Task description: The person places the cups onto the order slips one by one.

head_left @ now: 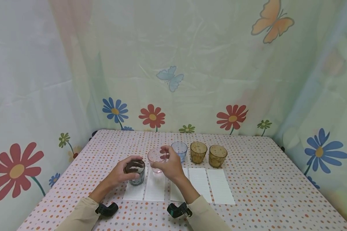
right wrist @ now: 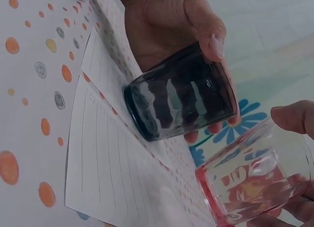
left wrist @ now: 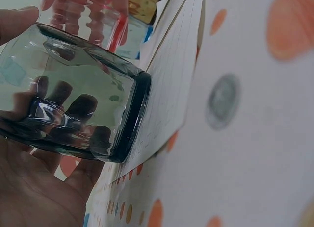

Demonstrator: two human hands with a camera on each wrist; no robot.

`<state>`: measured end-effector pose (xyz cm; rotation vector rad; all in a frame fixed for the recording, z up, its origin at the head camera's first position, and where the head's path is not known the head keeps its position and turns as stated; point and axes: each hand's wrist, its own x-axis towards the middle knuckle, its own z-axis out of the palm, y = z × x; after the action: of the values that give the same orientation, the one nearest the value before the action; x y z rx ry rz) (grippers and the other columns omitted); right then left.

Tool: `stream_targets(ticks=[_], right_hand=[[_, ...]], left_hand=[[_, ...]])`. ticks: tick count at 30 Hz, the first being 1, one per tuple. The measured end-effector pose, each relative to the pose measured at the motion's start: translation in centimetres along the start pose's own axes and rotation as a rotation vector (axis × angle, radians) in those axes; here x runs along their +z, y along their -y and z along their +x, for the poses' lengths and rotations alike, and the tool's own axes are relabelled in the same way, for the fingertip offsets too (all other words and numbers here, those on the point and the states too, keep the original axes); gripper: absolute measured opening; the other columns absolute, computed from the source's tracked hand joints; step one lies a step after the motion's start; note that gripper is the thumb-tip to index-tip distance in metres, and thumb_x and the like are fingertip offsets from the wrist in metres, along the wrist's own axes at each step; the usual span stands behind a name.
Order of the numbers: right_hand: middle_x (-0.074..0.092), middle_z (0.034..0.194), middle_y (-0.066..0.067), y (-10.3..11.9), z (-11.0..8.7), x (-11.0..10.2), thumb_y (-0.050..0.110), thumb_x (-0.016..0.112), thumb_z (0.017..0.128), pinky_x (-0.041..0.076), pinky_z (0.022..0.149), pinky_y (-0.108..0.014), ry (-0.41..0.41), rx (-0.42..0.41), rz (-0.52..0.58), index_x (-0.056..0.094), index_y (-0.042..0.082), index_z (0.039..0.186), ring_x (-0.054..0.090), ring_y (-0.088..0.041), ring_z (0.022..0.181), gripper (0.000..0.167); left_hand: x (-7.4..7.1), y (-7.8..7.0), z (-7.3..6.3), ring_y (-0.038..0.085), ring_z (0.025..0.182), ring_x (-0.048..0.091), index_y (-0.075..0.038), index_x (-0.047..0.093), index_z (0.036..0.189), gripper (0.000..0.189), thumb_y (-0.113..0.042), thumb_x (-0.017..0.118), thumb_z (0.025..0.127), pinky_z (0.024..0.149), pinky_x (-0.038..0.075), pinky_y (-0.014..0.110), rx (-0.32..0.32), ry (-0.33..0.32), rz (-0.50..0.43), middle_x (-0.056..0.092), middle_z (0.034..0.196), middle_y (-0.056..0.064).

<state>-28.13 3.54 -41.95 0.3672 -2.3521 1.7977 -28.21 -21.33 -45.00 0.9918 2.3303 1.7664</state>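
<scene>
1. Glass of dark tint (head_left: 137,180) sits within the left hand (head_left: 122,172), whose thumb and fingers curl round its sides; its base is over the leftmost paper strip (head_left: 133,193), though whether it touches cannot be told.
2. Just right of the left hand, the right hand (head_left: 172,165) grips a clear pink glass (head_left: 155,156) between thumb and fingers.
3. Just beyond the right hand, a pale blue glass (head_left: 180,148) is upright on the dotted tablecloth (head_left: 257,179).
4. Farther to that hand's right, two amber glasses (head_left: 198,153) (head_left: 218,156) are upright, just beside each other.
5. On the person's side of both hands, more lined strips (head_left: 200,184) lie in a row, one partly covered by the right forearm (head_left: 187,189).
</scene>
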Motion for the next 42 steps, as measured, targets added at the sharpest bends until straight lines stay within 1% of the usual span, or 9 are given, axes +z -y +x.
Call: stream_targets(ticks=[8, 11, 15, 18, 26, 31, 34, 38, 42], right_hand=[[0.062, 0.12, -0.01, 0.01, -0.23, -0.16, 0.023, 0.087, 0.07, 0.055, 0.079, -0.037, 0.025, -0.013, 0.004, 0.056, 0.011, 0.128, 0.062, -0.034, 0.108, 0.067], [0.062, 0.117, -0.009, -0.03, -0.35, -0.11, 0.022, 0.088, 0.068, 0.054, 0.08, -0.038, 0.037, -0.016, 0.007, 0.057, 0.011, 0.126, 0.063, -0.034, 0.107, 0.067], [0.062, 0.118, -0.014, -0.18, -0.46, 0.01, 0.019, 0.088, 0.066, 0.055, 0.08, -0.038, 0.05, -0.014, 0.007, 0.056, 0.008, 0.125, 0.063, -0.034, 0.107, 0.068], [0.061, 0.12, -0.017, -0.18, -0.52, 0.05, 0.018, 0.087, 0.065, 0.054, 0.08, -0.038, 0.07, -0.009, 0.018, 0.055, 0.007, 0.126, 0.062, -0.034, 0.106, 0.069], [0.062, 0.116, -0.02, -0.48, -0.72, 0.1, 0.013, 0.083, 0.06, 0.055, 0.074, -0.036, 0.115, -0.01, 0.025, 0.055, 0.002, 0.125, 0.064, -0.036, 0.103, 0.071], [0.062, 0.116, -0.021, -0.77, -0.78, 0.17, 0.011, 0.082, 0.059, 0.055, 0.073, -0.036, 0.132, -0.004, 0.04, 0.054, 0.0, 0.125, 0.064, -0.039, 0.104, 0.072], [0.063, 0.114, -0.019, -0.77, -0.82, 0.21, 0.01, 0.083, 0.06, 0.056, 0.073, -0.036, 0.136, 0.001, 0.036, 0.055, 0.001, 0.124, 0.064, -0.037, 0.103, 0.071], [0.063, 0.112, -0.018, -0.79, -0.8, 0.28, 0.008, 0.083, 0.058, 0.056, 0.072, -0.035, 0.141, 0.0, 0.026, 0.056, 0.001, 0.123, 0.065, -0.034, 0.101, 0.071], [0.062, 0.113, -0.021, -0.67, -0.84, 0.29, 0.004, 0.081, 0.056, 0.056, 0.072, -0.034, 0.153, 0.009, 0.037, 0.055, 0.0, 0.121, 0.065, -0.036, 0.102, 0.07]], left_hand=[[-0.15, -0.15, 0.18, 0.034, 0.124, 0.06, -0.002, 0.047, 0.145, 0.058, -0.008, 0.069, 0.092, 0.103, 0.052, 0.051, -0.008, -0.007, 0.013, 0.058, 0.135, 0.021], [-0.11, -0.23, 0.2, 0.036, 0.124, 0.06, -0.003, 0.047, 0.145, 0.058, -0.007, 0.069, 0.092, 0.103, 0.051, 0.054, -0.009, -0.008, 0.002, 0.058, 0.135, 0.021], [-0.03, -0.27, 0.18, 0.041, 0.125, 0.058, -0.004, 0.047, 0.145, 0.057, -0.006, 0.069, 0.092, 0.102, 0.048, 0.061, -0.002, -0.001, -0.011, 0.058, 0.135, 0.021], [-0.05, -0.2, 0.17, 0.042, 0.125, 0.058, -0.003, 0.047, 0.145, 0.057, -0.006, 0.069, 0.092, 0.102, 0.048, 0.061, 0.002, 0.003, -0.011, 0.058, 0.135, 0.021], [-0.09, -0.07, 0.18, 0.045, 0.124, 0.057, 0.007, 0.042, 0.145, 0.06, -0.005, 0.068, 0.092, 0.1, 0.05, 0.059, 0.017, 0.014, -0.008, 0.054, 0.138, 0.028], [0.02, -0.07, 0.09, 0.042, 0.125, 0.058, 0.008, 0.042, 0.145, 0.06, -0.003, 0.067, 0.092, 0.101, 0.049, 0.06, 0.014, 0.01, -0.009, 0.05, 0.14, 0.033], [0.05, -0.11, 0.05, 0.04, 0.125, 0.058, 0.008, 0.042, 0.146, 0.06, -0.003, 0.067, 0.092, 0.101, 0.049, 0.06, 0.017, 0.012, -0.016, 0.048, 0.141, 0.035], [0.01, -0.13, -0.02, 0.04, 0.124, 0.058, 0.006, 0.043, 0.146, 0.06, -0.005, 0.068, 0.092, 0.101, 0.051, 0.057, 0.017, 0.008, -0.015, 0.051, 0.14, 0.031], [0.03, -0.16, -0.07, 0.043, 0.125, 0.057, 0.002, 0.045, 0.146, 0.059, -0.007, 0.069, 0.092, 0.101, 0.051, 0.055, 0.011, 0.006, -0.011, 0.054, 0.14, 0.026]])
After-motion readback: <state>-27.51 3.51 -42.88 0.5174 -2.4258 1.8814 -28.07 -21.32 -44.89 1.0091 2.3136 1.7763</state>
